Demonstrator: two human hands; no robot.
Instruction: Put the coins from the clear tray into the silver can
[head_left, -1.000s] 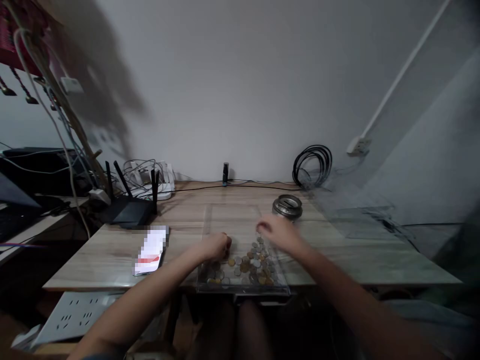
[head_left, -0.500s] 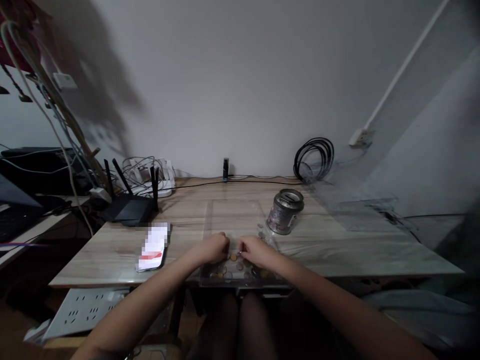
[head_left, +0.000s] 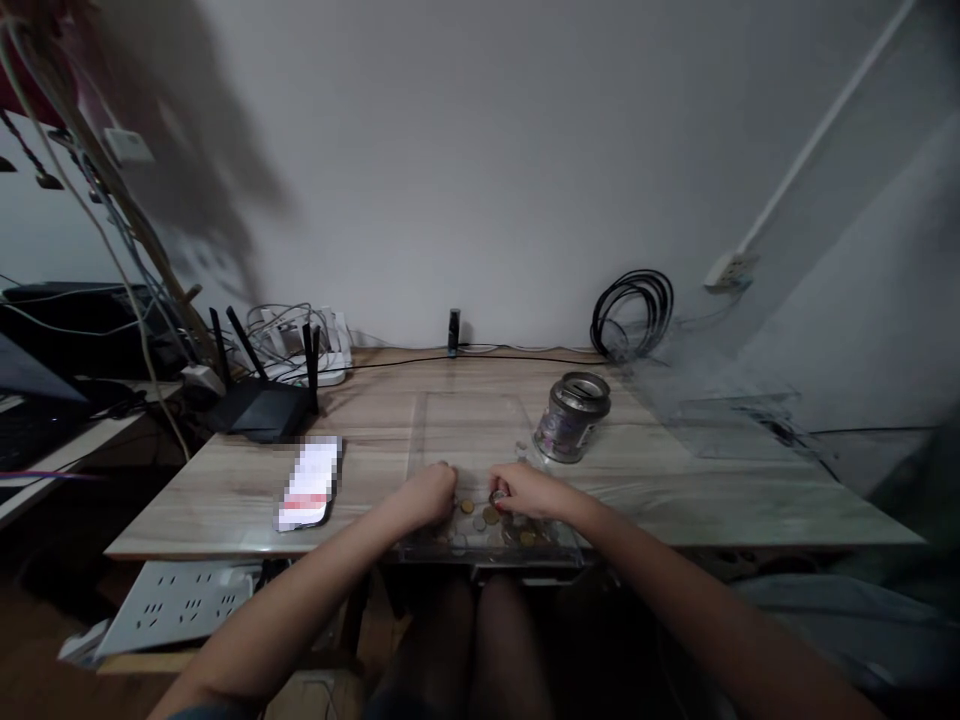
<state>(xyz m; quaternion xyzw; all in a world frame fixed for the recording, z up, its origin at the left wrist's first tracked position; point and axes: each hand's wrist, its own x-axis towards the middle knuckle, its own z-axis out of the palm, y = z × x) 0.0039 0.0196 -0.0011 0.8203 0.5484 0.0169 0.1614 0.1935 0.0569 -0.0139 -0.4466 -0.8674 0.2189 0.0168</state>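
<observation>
My right hand (head_left: pixel 525 489) is closed, thumb and fingers pinched at the rim of a coin (head_left: pixel 496 497) over a shallow clear plastic tray (head_left: pixel 417 425). Opposite it, my left hand (head_left: pixel 433 494) is curled in at the tray's left side; its fingertips are hidden, so what it holds cannot be made out. Between the hands lie a gold-coloured coin (head_left: pixel 467 506) and a silver-coloured coin (head_left: pixel 480 523). Several more coins lie scattered near the tray's front edge, partly under my right hand. A round metal tin (head_left: pixel 571 420) with a slot in its lid stands upright beyond that hand.
A phone (head_left: pixel 310 482) with a lit screen lies on the table (head_left: pixel 667 490) at the left. Behind it stands a black router (head_left: pixel 266 410) with upright antennas. A coil of black cable (head_left: pixel 634 312) leans on the wall, and a small dark bottle (head_left: pixel 454 332) stands at the back edge.
My right hand has shifted slightly right, and a coin now shows at its fingertips. Coins between the hands lie differently. My left hand has stayed almost in place.
</observation>
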